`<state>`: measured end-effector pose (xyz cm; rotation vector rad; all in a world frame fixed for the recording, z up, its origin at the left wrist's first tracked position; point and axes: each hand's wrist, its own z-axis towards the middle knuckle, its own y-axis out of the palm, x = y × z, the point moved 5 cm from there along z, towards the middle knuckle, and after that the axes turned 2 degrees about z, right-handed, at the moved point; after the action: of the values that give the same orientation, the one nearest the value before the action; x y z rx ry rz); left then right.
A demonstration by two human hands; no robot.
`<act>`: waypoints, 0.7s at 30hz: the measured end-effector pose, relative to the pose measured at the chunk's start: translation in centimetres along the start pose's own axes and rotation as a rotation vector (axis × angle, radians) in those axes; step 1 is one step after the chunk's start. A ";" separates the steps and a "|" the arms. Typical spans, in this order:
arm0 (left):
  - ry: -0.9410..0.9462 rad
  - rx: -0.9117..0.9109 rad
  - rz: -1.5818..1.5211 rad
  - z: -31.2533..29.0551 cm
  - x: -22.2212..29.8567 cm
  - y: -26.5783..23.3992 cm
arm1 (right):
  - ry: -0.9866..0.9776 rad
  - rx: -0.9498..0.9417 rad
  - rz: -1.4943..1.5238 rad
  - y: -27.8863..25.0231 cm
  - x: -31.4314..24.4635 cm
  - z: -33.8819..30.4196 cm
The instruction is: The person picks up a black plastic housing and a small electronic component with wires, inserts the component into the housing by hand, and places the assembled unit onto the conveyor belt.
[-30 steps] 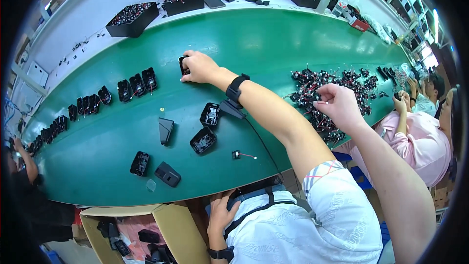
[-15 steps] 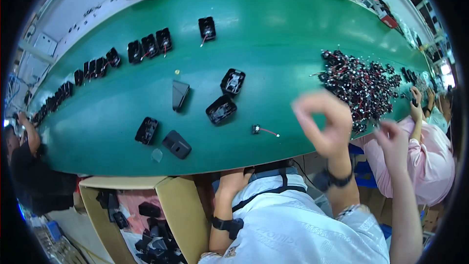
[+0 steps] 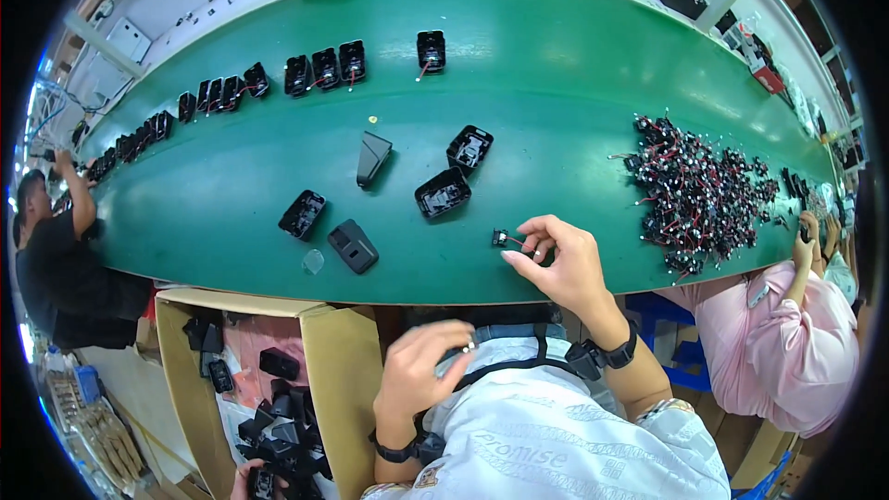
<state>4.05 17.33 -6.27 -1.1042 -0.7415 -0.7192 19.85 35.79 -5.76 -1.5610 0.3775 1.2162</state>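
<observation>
My right hand (image 3: 563, 264) is over the near part of the green table, thumb and forefinger apart. Between them runs the red wire of a small black part (image 3: 500, 238), which lies on the table. In front of my body, just off the table edge, my left hand (image 3: 421, 370) is bent and slightly blurred. Its thumb and forefinger come together on a tiny light-coloured thing (image 3: 469, 348) that I cannot make out. Left of the right hand lie two open black housings (image 3: 443, 193), touching each other. Farther left are another open housing (image 3: 303, 214) and a closed-faced black cover (image 3: 354, 246).
A heap of small wired parts (image 3: 699, 194) covers the table's right side. Housings (image 3: 324, 68) stand in a row toward the far left. A cardboard box (image 3: 343, 389) of black pieces stands below the edge; another person's hand (image 3: 248, 480) reaches in. People sit at both ends.
My right hand has come left and down from beside the heap to the small wired part. My left hand has risen from my lap. Another person's arm at the right has gone from view.
</observation>
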 end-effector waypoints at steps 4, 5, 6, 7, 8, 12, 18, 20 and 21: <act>0.044 0.173 0.230 5.4 0.8 -1.3 | -0.098 0.127 -0.054 1.8 -0.6 0.9; 0.078 0.131 0.219 7.1 -0.7 0.5 | -0.083 0.150 -0.078 1.3 0.4 1.1; 0.078 0.138 0.226 7.6 -1.3 1.2 | -0.099 0.124 -0.058 1.2 0.4 1.1; 0.049 0.091 0.217 8.0 -2.1 2.1 | -0.114 0.097 -0.040 1.0 0.5 1.1; 0.021 0.042 0.203 8.5 -2.3 2.7 | -0.116 0.088 0.001 0.8 0.6 1.0; 0.078 0.157 0.249 8.7 -0.8 2.8 | -0.184 0.070 0.055 -1.9 -0.9 0.5; 0.067 0.413 0.236 3.2 2.5 -4.0 | -0.376 -0.073 -0.051 -3.4 -5.0 0.6; -0.065 0.469 0.298 0.1 3.5 -6.8 | -0.303 -0.081 -0.182 -4.0 -3.5 0.1; -0.196 0.495 0.338 -2.3 4.0 -8.3 | -0.278 -0.104 -0.214 -3.9 -2.9 0.1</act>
<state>-0.08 12.21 0.65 -0.8192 -0.8175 -0.1248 21.44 36.37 -1.21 -1.4521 -0.0329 1.2779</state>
